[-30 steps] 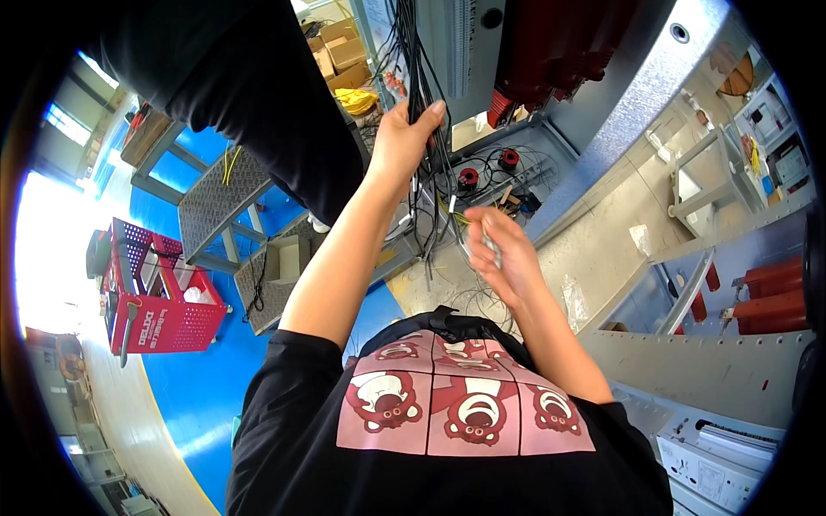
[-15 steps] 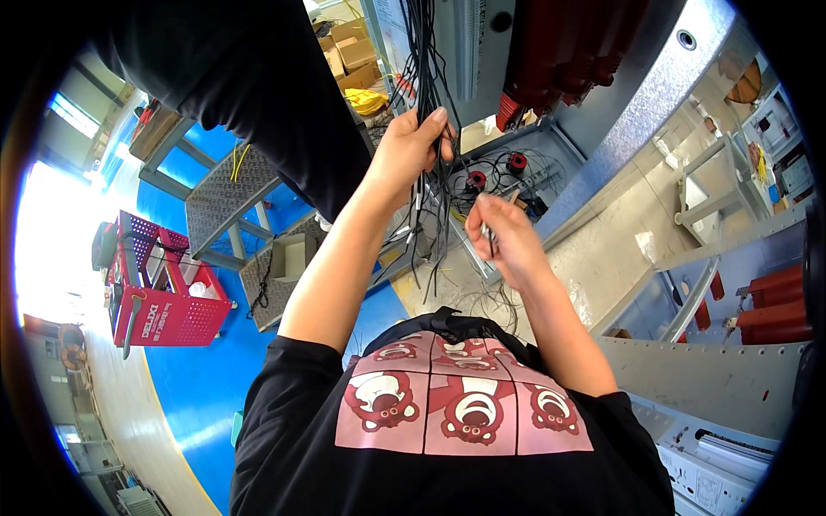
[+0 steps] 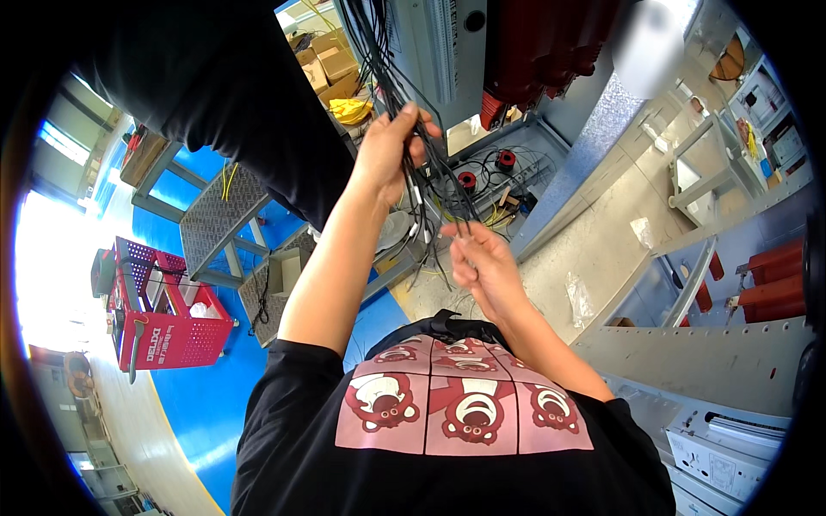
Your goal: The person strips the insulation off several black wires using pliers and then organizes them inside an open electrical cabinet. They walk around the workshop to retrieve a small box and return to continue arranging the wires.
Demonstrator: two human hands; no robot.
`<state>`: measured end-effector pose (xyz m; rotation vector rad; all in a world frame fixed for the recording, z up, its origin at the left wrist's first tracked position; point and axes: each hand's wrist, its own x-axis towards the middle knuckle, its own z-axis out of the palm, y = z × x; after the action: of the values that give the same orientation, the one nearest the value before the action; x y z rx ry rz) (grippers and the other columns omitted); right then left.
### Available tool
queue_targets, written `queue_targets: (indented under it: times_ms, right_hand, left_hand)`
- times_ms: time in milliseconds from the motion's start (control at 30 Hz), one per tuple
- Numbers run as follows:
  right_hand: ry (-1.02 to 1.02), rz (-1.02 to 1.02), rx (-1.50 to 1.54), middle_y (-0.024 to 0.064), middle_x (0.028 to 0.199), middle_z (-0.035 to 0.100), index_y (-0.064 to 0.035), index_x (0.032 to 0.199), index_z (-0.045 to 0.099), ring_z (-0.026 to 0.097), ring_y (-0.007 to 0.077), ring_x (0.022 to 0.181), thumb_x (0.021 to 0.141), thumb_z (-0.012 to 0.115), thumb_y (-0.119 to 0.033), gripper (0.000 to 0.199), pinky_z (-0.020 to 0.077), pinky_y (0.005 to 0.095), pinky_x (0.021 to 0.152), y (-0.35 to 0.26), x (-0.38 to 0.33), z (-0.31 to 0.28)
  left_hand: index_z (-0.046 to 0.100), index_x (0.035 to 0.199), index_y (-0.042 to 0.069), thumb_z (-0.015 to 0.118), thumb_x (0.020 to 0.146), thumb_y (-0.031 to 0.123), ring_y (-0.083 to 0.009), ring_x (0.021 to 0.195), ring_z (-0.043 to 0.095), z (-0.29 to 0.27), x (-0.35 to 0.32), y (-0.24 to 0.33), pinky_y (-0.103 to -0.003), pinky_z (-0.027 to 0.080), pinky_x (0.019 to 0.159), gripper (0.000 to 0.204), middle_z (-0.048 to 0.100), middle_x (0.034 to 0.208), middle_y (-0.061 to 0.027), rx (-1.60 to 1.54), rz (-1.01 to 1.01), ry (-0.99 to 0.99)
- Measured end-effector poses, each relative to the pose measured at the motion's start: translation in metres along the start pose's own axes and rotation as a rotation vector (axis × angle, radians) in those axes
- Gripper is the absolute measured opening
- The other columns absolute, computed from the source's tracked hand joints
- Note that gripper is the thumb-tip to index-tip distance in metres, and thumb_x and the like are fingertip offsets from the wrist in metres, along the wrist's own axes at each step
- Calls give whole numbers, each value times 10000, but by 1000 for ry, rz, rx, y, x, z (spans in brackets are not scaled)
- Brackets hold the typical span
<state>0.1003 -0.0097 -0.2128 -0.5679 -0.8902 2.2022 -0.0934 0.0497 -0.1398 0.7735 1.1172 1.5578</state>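
A workshop with a blue floor (image 3: 206, 404) and a grey metal cabinet (image 3: 447, 52) lies around the work. A bundle of black wires (image 3: 391, 73) hangs down from the cabinet. The left hand (image 3: 391, 150) is closed around the bundle. Just below, the right hand (image 3: 482, 258) pinches a few loose wire ends between fingertips. Two red coils (image 3: 486, 169) sit beyond, and a red basket (image 3: 163, 318) stands well apart, left.
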Motion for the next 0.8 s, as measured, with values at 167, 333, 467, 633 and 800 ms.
queue_targets:
  times_ms: [167,333,467,633,800]
  right_hand:
    - [129,-129,-70,-47,685,459,-5,1059,596,376,27,525,952,600,-264,280,271,189,484,-6,24,12]
    - [0,-90,-94,-62,663,471,-74,911,580,402,28,539,923,637,-312,244,290,194,487,-18,44,14]
    - [-57,-16,-102,-43,686,481,-101,839,545,412,33,553,913,639,-323,253,316,187,491,-32,47,18]
    - [-254,91,28,-7,719,460,-93,811,487,390,50,554,945,562,-305,262,292,196,481,-31,47,17]
    - [-368,161,199,-8,711,431,-86,805,458,366,67,547,965,513,-258,242,280,215,479,-17,42,23]
  left_hand:
    - [565,963,43,491,998,252,-41,569,486,20,-6,-11,-179,392,476,224,638,821,-51,-41,-5,-58]
    - [570,976,49,496,994,253,-44,595,485,21,-8,-9,-189,389,512,218,634,837,-41,5,15,-95]
    - [579,980,71,495,988,257,-41,609,492,13,-13,-2,-186,368,535,205,633,839,-19,87,20,-96]
    - [561,960,73,470,998,315,-52,557,462,7,-18,3,-194,332,500,262,604,788,-10,39,-10,-84]
    - [518,901,97,439,1009,363,-61,501,367,12,-11,-6,-207,309,468,297,549,712,9,-74,32,67]
